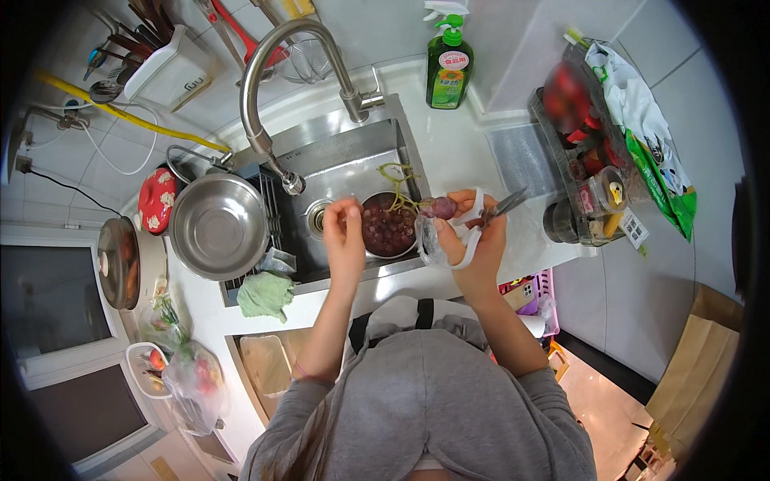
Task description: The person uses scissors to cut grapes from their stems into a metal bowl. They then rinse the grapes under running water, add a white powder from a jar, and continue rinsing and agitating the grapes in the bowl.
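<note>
Grapes (388, 229): in a bowl inside the sink (345, 164).
Right hand (473, 232): fingers grip white-handled scissors (489, 215) beside one grape (439, 208).
Left hand (345, 228): fingers pressed together, pinching the stem (399, 188).

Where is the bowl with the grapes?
In the head view, the bowl of grapes sits in the sink, near the picture's middle, between the left hand and the right hand holding scissors.
</note>
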### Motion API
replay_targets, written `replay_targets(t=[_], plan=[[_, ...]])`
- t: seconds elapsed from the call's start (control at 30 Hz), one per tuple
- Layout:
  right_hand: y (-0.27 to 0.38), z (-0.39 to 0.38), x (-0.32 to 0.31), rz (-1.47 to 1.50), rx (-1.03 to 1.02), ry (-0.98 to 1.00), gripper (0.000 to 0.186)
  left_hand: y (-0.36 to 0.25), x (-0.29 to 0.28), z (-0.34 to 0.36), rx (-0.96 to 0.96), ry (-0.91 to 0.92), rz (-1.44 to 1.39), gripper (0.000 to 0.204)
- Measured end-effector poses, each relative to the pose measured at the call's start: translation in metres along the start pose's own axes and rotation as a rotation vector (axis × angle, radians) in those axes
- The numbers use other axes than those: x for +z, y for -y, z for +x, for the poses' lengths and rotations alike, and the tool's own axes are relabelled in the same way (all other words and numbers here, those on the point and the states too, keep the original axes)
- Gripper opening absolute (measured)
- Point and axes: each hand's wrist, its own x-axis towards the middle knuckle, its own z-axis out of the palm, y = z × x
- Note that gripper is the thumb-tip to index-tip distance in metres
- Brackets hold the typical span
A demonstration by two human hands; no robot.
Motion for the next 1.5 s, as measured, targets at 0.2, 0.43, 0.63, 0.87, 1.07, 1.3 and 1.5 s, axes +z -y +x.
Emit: replay_targets(t=[0.2, 0.43, 0.63, 0.87, 1.07, 1.3, 1.5], plan=[[-0.018, -0.008, 0.01, -0.135, -0.281, 0.06, 0.049, -0.106, 0.035, -0.041, -0.051, 0.299, -0.388, 0.032], [0.007, -0.018, 0.003, -0.006, 0.118, 0.259, 0.035, -0.089, 0.018, -0.026, -0.146, 0.315, -0.454, 0.03], [0.04, -0.01, -0.043, 0.106, 0.644, 0.711, 0.023, -0.088, 0.012, -0.025, -0.353, 0.301, -0.701, 0.024], [0.026, -0.035, -0.07, -0.149, 0.849, 0.612, 0.037, -0.076, 0.035, -0.023, -0.334, 0.291, -0.624, 0.021], [0.005, -0.047, -0.085, -0.228, 0.863, 0.486, 0.044, -0.057, 0.067, -0.028, -0.261, 0.383, -0.496, 0.022], [-0.013, -0.055, -0.096, -0.232, 0.886, 0.385, 0.049, -0.03, 0.092, -0.04, -0.202, 0.467, -0.435, 0.024], [-0.047, -0.059, -0.109, -0.247, 0.937, 0.328, 0.051, 0.015, 0.121, -0.038, -0.243, 0.522, -0.441, 0.021]])
